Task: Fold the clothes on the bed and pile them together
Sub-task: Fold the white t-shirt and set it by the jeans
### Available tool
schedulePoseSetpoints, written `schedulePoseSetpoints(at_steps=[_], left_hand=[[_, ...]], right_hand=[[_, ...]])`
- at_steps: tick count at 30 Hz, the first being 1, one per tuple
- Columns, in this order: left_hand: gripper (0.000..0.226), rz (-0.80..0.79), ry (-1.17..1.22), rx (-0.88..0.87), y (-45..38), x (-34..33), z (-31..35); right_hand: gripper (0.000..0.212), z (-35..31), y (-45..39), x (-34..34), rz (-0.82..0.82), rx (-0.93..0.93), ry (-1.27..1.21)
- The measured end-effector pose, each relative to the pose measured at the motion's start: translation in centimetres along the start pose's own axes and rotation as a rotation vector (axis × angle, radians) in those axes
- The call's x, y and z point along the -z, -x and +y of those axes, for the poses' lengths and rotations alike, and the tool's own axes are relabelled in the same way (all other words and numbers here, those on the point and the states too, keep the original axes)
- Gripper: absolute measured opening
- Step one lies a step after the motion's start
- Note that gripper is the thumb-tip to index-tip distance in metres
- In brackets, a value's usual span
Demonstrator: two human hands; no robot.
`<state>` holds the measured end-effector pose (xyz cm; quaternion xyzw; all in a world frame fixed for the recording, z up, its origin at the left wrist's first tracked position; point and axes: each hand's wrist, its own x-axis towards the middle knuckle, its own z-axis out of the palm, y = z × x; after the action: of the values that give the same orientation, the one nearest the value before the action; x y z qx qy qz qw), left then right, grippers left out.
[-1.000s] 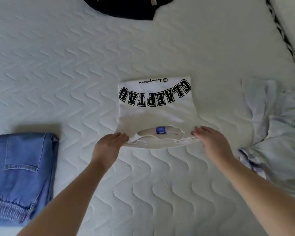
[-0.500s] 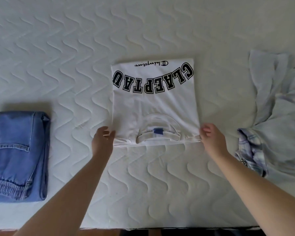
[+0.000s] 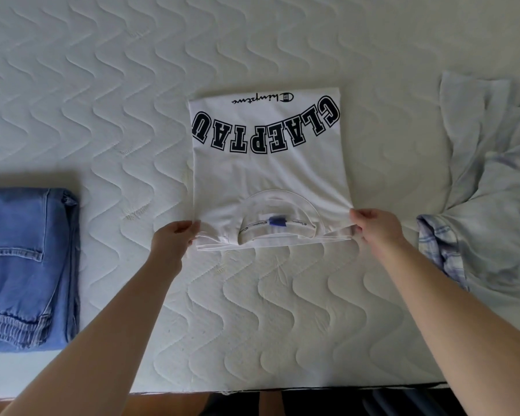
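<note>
Both forearms reach forward over the near edge of the quilted white mattress (image 3: 108,139). The left hand (image 3: 171,243) is curled at the near left corner of the white T-shirt (image 3: 270,178), its fingers and thumb pinching the stacked fabric edges there. The right hand (image 3: 376,225) mirrors it at the near right corner, thumb on top, fingers tucked under the cloth so their tips are hidden.

The T-shirt lies flat in the middle of the mattress, folded into a narrow rectangle with its collar toward the person and black block lettering upside down across the far part.

Folded blue jeans (image 3: 27,265) sit well to the left, cut off by the frame edge. A crumpled pale plaid shirt (image 3: 490,223) lies to the right, also cut off; its shape is hard to make out.
</note>
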<state>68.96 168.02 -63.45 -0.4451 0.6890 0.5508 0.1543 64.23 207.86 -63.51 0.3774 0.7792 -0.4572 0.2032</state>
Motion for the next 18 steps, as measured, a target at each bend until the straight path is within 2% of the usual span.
schedulePoseSetpoints(at_steps=[1, 3, 5, 7, 9, 13, 16, 18], left_hand=[[0.030, -0.029, 0.032, 0.028, 0.2, 0.2, -0.4], [0.027, 0.000, -0.105, -0.007, 0.2, 0.3, -1.2], [0.021, 0.099, -0.380, -0.139, 0.2, 0.1, -1.4], [0.025, 0.144, -0.516, -0.244, 0.1, -0.3, -1.0], [0.036, 0.100, -0.545, -0.235, -0.2, -0.9, -0.5], [0.052, -0.059, -0.666, -0.204, -0.3, -1.2, 0.1], [0.043, -0.079, -0.654, -0.234, 0.1, -1.0, 0.4], [0.036, -0.158, -0.424, -0.161, 0.5, -0.9, 0.7]], right_hand=[[0.015, 0.2, 0.1, 0.1, -0.059, -0.083, -0.111], [0.017, 0.9, 0.3, 0.1, -0.091, -0.112, -0.091], [0.025, 1.4, 0.2, 0.0, -0.030, 0.017, 0.153], [0.029, 1.1, 0.2, 0.0, 0.051, 0.128, 0.407], [0.035, 0.6, 0.2, -0.2, 0.070, 0.194, 0.458], [0.044, -0.2, 0.4, -1.0, -0.059, 0.210, 0.429], [0.044, -0.9, 0.5, -1.3, -0.112, 0.134, 0.442], [0.042, -1.1, 0.5, -1.5, -0.095, 0.116, 0.357]])
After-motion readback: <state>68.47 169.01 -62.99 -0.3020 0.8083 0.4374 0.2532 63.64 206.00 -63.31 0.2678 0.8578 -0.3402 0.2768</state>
